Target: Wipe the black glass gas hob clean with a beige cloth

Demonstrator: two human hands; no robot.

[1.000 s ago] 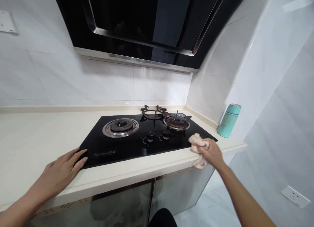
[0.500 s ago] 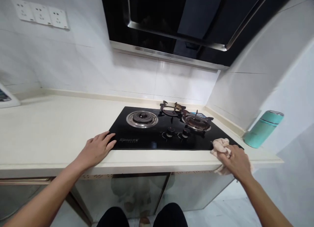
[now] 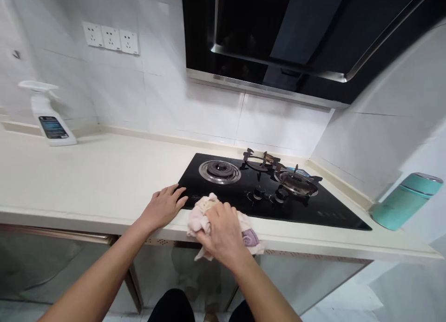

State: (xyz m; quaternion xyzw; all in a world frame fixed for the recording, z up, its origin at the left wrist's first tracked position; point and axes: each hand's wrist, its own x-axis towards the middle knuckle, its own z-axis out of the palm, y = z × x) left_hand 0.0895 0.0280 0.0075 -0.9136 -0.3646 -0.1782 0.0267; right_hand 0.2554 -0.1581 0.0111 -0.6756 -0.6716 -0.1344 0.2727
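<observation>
1. Cloth (image 3: pixel 199 216), pale pink with a purple spiral motif: bunched over the front edge of the cooktop, near its left corner, a loose part overhanging the table (image 3: pixel 104 173).
2. Right hand (image 3: pixel 225 233): set on top of the cloth, its fingers (image 3: pixel 228 211) bent and closed around the bunched fabric; the thumb lies on the near side.
3. Left hand (image 3: pixel 163 209): palm down on the table, just beside the cloth; its fingers are extended and slightly parted, the tips touching the left edge of the cooktop, with nothing in their hold.
4. Cooktop (image 3: pixel 334 208), black and glossy: set into the table, its lettering partly covered by the cloth.
5. Left burner (image 3: pixel 220 172): bare of any pan support, with a shiny ring around the dark head.
6. Right burner (image 3: pixel 296 183): bearing a dark pan support; a loose support ring (image 3: pixel 257 164) rests towards the rear, between the burners.
7. Two control knobs (image 3: pixel 259 193): side by side in front of the burners.
8. Spray bottle (image 3: pixel 52 122), white, upright at far left; turquoise flask (image 3: pixel 406 201) at far right, near the wall.
9. Range hood (image 3: pixel 244 38), black: above the cooktop.
</observation>
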